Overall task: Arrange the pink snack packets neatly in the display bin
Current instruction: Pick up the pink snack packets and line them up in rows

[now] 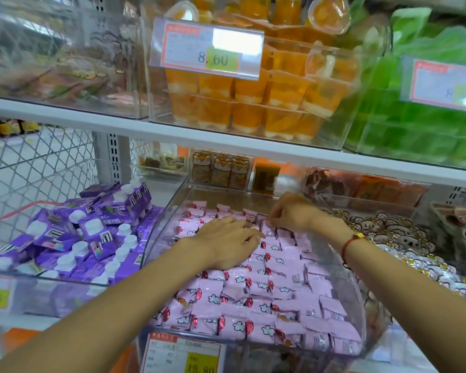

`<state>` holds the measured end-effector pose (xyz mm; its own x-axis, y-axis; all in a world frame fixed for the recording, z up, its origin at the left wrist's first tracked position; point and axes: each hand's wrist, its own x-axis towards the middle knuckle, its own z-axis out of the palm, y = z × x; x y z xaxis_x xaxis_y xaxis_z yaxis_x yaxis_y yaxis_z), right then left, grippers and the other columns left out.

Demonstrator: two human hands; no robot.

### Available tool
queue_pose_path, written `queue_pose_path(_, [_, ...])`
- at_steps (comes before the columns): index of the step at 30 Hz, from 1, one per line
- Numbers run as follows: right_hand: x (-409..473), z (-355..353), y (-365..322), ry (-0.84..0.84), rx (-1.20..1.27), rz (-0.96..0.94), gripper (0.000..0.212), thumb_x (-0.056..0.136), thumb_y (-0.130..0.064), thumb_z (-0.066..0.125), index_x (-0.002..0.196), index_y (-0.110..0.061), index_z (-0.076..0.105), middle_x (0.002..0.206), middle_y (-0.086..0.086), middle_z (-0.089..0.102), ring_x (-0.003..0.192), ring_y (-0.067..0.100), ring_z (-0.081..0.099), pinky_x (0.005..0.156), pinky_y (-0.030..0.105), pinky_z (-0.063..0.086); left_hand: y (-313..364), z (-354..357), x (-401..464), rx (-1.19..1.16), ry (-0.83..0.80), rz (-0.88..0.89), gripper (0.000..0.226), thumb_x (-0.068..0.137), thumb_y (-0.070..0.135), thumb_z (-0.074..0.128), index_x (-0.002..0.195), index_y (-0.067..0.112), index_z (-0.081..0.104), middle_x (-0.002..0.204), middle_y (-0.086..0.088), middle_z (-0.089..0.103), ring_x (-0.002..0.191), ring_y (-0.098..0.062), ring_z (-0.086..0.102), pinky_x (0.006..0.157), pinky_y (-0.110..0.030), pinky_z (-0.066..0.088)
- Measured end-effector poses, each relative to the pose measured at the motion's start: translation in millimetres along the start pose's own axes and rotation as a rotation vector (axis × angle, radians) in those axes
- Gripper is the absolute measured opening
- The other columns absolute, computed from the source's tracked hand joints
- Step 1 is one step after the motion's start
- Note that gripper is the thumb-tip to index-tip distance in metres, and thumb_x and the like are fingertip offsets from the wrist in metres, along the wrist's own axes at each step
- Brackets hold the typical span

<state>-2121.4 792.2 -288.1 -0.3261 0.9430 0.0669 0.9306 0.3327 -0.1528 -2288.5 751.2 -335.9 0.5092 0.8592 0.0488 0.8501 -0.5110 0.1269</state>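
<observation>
Purple cartons (92, 232) heaped in left bin, outside task. Left hand (226, 242) flat, fingers extended, pressing pink snack packets (253, 294) in clear display bin (357, 313); right hand (291, 211) pinching one far-row packet. Near rows mostly aligned; far rows loose, unfinished.

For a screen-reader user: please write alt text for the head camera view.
Two bare hands work in a clear display bin of pink snack packets on a shop shelf: the left hand lies flat on the packets, the right hand pinches one near the back. Purple cartons fill the bin beside it; orange jelly cups sit above.
</observation>
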Motion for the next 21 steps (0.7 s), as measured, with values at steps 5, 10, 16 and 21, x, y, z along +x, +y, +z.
queue_pose_path(5, [-7,9,1,0.094,0.002,-0.050,0.012,0.094,-0.018,0.053,0.091,-0.012,0.063,0.100,0.010,0.066,0.087,0.024,0.062,0.080,0.035,0.052,0,-1,0,0.033,-0.015,-0.004,0.046,0.102,0.038,0.015,0.144,0.031,0.031,0.151,-0.003,0.031,0.131,-0.026,0.032,0.107,-0.040,0.027])
queue_pose_path(10, [-8,-1,3,0.339,0.233,0.025,0.014,0.097,-0.018,0.048,0.097,-0.007,0.057,0.100,0.014,0.063,0.090,0.028,0.061,0.081,0.038,0.051,1,-3,0,0.039,-0.009,0.014,0.047,0.103,0.039,0.015,0.145,0.030,0.032,0.150,0.001,0.035,0.129,-0.026,0.034,0.105,-0.039,0.027])
queue_pose_path(16, [-19,-12,-3,0.587,0.507,0.145,0.010,0.099,-0.013,0.040,0.094,-0.006,0.047,0.089,0.011,0.056,0.069,0.020,0.057,0.054,0.026,0.050,0,-1,-1,0.064,-0.004,0.022,0.046,0.103,0.040,0.016,0.146,0.033,0.028,0.154,0.002,0.029,0.130,-0.025,0.033,0.105,-0.039,0.027])
queue_pose_path(21, [-36,-13,-1,0.676,0.764,0.303,0.013,0.099,-0.010,0.034,0.091,-0.009,0.044,0.089,0.010,0.055,0.073,0.017,0.056,0.059,0.020,0.049,4,-7,-3,-0.146,0.120,-0.038,0.040,0.103,0.034,0.024,0.122,0.023,0.057,0.127,-0.004,0.058,0.104,-0.018,0.056,0.085,-0.032,0.047])
